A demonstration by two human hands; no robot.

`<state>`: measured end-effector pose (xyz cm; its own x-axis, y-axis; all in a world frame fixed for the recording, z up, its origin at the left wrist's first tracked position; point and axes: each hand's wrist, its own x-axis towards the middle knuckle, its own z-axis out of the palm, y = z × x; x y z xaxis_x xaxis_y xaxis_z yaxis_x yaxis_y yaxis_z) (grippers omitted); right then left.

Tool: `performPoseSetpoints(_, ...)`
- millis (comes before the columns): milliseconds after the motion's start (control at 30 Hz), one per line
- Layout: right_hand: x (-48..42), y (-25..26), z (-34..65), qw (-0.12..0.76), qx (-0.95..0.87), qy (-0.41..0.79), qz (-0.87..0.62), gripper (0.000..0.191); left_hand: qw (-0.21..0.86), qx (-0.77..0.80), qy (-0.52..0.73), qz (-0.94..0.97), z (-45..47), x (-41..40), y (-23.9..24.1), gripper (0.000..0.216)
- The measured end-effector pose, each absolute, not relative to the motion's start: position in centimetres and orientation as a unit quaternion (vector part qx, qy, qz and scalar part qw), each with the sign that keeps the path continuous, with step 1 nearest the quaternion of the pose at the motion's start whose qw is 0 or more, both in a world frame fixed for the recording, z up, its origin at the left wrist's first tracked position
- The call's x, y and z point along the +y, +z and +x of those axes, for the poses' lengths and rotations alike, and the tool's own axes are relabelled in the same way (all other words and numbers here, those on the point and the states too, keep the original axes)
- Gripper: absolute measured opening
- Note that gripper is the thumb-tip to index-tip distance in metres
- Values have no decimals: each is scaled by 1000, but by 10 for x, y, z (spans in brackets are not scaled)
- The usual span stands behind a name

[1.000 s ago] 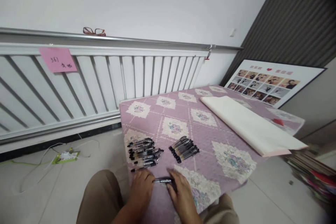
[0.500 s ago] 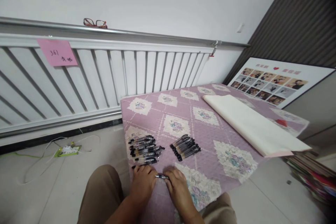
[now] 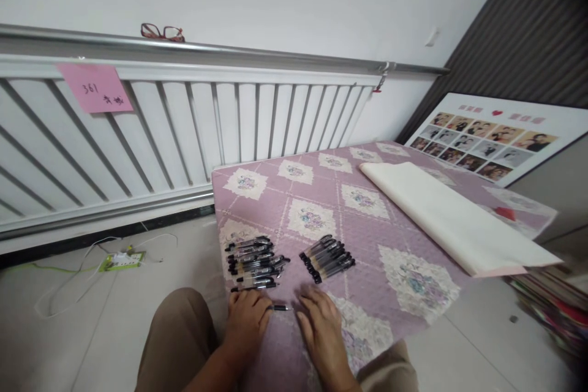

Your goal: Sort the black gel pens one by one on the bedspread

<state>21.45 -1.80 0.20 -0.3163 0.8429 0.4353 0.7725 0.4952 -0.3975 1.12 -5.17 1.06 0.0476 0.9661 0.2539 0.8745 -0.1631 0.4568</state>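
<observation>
Black pen (image 3: 281, 308) in left fingers (image 3: 262, 304), right fingers (image 3: 315, 302) just beside.

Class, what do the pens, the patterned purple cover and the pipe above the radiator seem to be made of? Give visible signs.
Pens: probably glossy plastic; their barrels look partly see-through between black ends.
Cover: most likely fabric, matte, with a slightly puckered surface.
Pipe: apparently metal, silvery and smooth, judging by the bright sheen along it.
</observation>
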Motion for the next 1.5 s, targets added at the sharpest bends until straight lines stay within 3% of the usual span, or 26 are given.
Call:
performPoseSetpoints(267,-20,19,195,237,-839,93,-480,8,76,621,283,727,11,-52,11,16)
performPoseSetpoints(600,-21,16,195,216,-849,121,-466,8,24,609,272,745,15,-52,7,13)
performPoseSetpoints(767,-21,18,196,227,-852,123,-456,11,27,600,292,744,16,-53,-1,16)
performPoseSetpoints(900,-21,20,194,244,-843,130,-462,3,19,589,312,746,15,-52,-8,17)
performPoseSetpoints(1033,-22,17,193,263,-842,128,-453,10,19,584,312,749,15,-50,-13,16)
performPoseSetpoints(1300,-19,11,196,283,-859,108,-412,8,45,594,278,754,15,-50,1,19)
performPoseSetpoints(1500,-20,15,196,259,-860,132,-421,6,39,593,276,756,14,-52,1,20)
